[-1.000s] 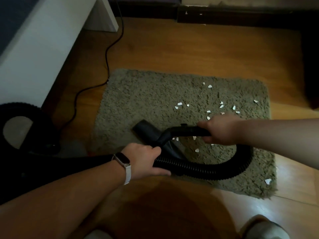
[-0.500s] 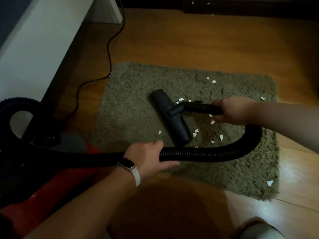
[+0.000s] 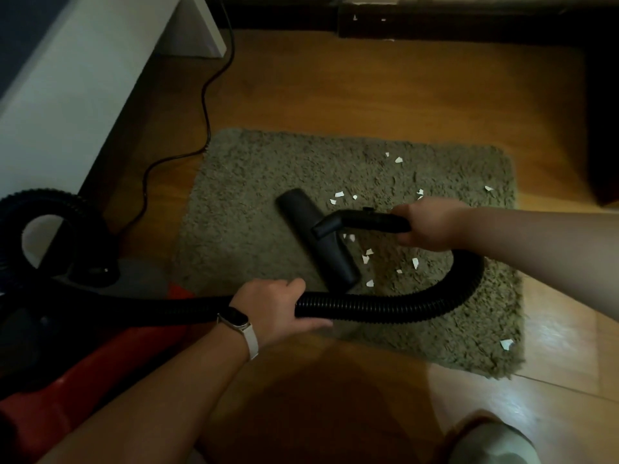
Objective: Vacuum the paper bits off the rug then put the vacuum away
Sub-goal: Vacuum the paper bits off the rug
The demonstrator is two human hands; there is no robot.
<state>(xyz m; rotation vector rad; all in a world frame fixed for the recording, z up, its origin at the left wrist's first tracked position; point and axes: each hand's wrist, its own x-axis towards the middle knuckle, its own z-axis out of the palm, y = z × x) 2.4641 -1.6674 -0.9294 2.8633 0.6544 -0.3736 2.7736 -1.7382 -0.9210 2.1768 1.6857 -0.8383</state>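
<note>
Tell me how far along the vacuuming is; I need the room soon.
The rug's left part looks free of bits. In hand: the right hand grips the handle and the left hand the hose, with the floor nozzle mid-rug. Left: paper bits across the right part, one at the near corner, then stowing the vacuum.

The rug [image 3: 268,182] lies mid-frame on the floor [image 3: 368,88]. The nozzle [image 3: 316,237] rests on the rug's centre, paper bits [image 3: 366,259] scattered to its right. The hose [image 3: 385,306] curves along the rug's lower edge. The vacuum [image 3: 67,380] sits lower left, the cord [image 3: 201,105] above it.
</note>
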